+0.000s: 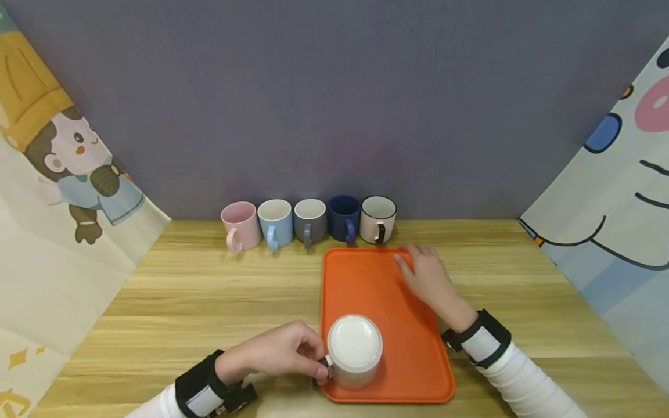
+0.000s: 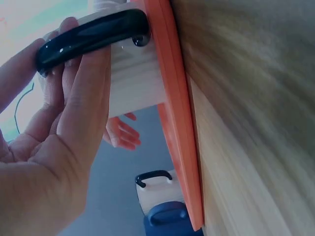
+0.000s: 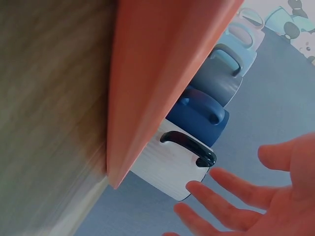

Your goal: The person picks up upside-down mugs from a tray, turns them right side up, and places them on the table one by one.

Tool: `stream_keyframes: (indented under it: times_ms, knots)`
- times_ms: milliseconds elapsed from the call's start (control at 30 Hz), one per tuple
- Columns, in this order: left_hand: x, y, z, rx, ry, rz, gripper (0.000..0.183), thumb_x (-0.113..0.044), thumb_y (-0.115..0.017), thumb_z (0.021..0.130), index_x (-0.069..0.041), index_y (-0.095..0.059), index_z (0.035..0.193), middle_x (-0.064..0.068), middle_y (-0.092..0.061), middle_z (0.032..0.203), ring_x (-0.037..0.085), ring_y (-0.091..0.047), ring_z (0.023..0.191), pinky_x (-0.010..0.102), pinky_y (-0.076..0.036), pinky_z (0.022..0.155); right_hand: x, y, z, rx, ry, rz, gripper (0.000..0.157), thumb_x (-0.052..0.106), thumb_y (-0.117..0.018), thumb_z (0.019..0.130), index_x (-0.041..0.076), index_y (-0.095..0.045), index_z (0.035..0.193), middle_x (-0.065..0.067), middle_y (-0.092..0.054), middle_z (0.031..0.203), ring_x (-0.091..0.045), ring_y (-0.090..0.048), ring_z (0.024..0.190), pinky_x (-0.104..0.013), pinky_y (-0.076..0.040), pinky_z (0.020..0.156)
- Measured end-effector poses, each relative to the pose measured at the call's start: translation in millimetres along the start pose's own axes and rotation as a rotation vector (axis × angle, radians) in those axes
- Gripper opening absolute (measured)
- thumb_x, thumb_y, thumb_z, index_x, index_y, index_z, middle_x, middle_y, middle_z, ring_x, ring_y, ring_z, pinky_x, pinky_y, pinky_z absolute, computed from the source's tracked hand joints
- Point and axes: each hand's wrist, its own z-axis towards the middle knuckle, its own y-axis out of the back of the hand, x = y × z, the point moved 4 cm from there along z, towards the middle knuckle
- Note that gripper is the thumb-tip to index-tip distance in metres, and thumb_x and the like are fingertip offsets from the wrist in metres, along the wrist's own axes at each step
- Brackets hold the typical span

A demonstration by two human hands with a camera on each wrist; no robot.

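An upside-down white mug (image 1: 355, 348) sits at the near left of the orange tray (image 1: 387, 290), its base facing up. My left hand (image 1: 282, 351) pinches the mug's black handle (image 2: 93, 39) between thumb and fingers, at the tray's left edge. Over the far right corner of the tray is my right hand (image 1: 428, 278), fingers extended and spread in the right wrist view. Whether it touches the tray I cannot tell. Nothing shows in its grasp.
Behind the tray stand upright mugs in a row: pink (image 1: 245, 229), light blue (image 1: 279, 227), grey (image 1: 313, 226), navy (image 1: 340, 226) and black-rimmed white (image 1: 368, 226). A grey wall (image 1: 334, 104) rises behind them. Printed sheets (image 1: 78, 232) flank the wooden table (image 1: 219, 302).
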Motion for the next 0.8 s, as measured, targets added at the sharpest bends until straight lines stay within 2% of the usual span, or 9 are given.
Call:
stream_keyframes:
  times_ms: [167, 333, 467, 667, 733, 800]
  knots:
    - [-3.5, -0.3, 1.4, 0.025, -0.063, 0.085, 0.018, -0.013, -0.065, 0.089, 0.001, -0.061, 0.077, 0.016, -0.069, 0.080, -0.004, -0.059, 0.074, 0.012, -0.045, 0.063, -0.9, 3.0, 0.0, 0.003, -0.012, 0.011, 0.033, 0.024, -0.058, 0.094, -0.003, -0.061, 0.113, -0.026, -0.062, 0.114, -0.047, -0.053, 0.109, -0.058, -0.043, 0.091]
    - [-2.6, 2.1, 2.0, -0.027, -0.071, 0.087, 0.016, -0.012, -0.064, 0.090, 0.000, -0.060, 0.079, 0.013, -0.066, 0.081, -0.003, -0.056, 0.077, 0.014, -0.047, 0.065, -1.9, 5.9, 0.9, -0.010, -0.009, 0.027, 0.032, 0.023, -0.060, 0.093, -0.003, -0.062, 0.111, -0.026, -0.063, 0.112, -0.047, -0.054, 0.108, -0.057, -0.043, 0.092]
    - [0.4, 3.4, 3.7, -0.102, -0.081, 0.016, 0.018, -0.013, -0.062, 0.091, 0.003, -0.062, 0.083, 0.021, -0.067, 0.083, -0.001, -0.060, 0.078, 0.018, -0.050, 0.069, -3.4, 6.4, 2.5, -0.002, -0.014, 0.046, 0.035, 0.024, -0.058, 0.094, -0.005, -0.060, 0.114, -0.026, -0.062, 0.113, -0.046, -0.054, 0.110, -0.056, -0.042, 0.094]
    - [4.4, 7.7, 9.8, -0.211, -0.105, -0.189, 0.025, -0.007, -0.056, 0.094, 0.016, -0.057, 0.086, 0.038, -0.061, 0.090, 0.007, -0.065, 0.082, 0.022, -0.053, 0.075, -5.7, 8.2, 4.7, 0.019, -0.053, 0.064, 0.038, 0.025, -0.056, 0.095, -0.005, -0.059, 0.118, -0.027, -0.061, 0.116, -0.045, -0.055, 0.110, -0.056, -0.043, 0.094]
    - [4.7, 10.3, 12.8, -0.248, -0.109, -0.236, 0.028, -0.007, -0.055, 0.094, 0.019, -0.053, 0.086, 0.034, -0.062, 0.085, 0.009, -0.067, 0.084, 0.023, -0.053, 0.076, -6.3, 9.0, 5.4, 0.023, -0.060, 0.066, 0.038, 0.025, -0.056, 0.096, -0.005, -0.058, 0.118, -0.027, -0.061, 0.117, -0.045, -0.055, 0.110, -0.056, -0.043, 0.094]
    - [4.5, 13.0, 15.2, -0.287, -0.108, -0.266, 0.030, -0.007, -0.054, 0.095, 0.022, -0.050, 0.087, 0.022, -0.065, 0.082, 0.009, -0.067, 0.086, 0.023, -0.053, 0.077, -6.7, 10.3, 5.8, 0.027, -0.067, 0.072, 0.038, 0.026, -0.055, 0.096, -0.005, -0.058, 0.118, -0.027, -0.060, 0.117, -0.045, -0.055, 0.111, -0.055, -0.043, 0.094]
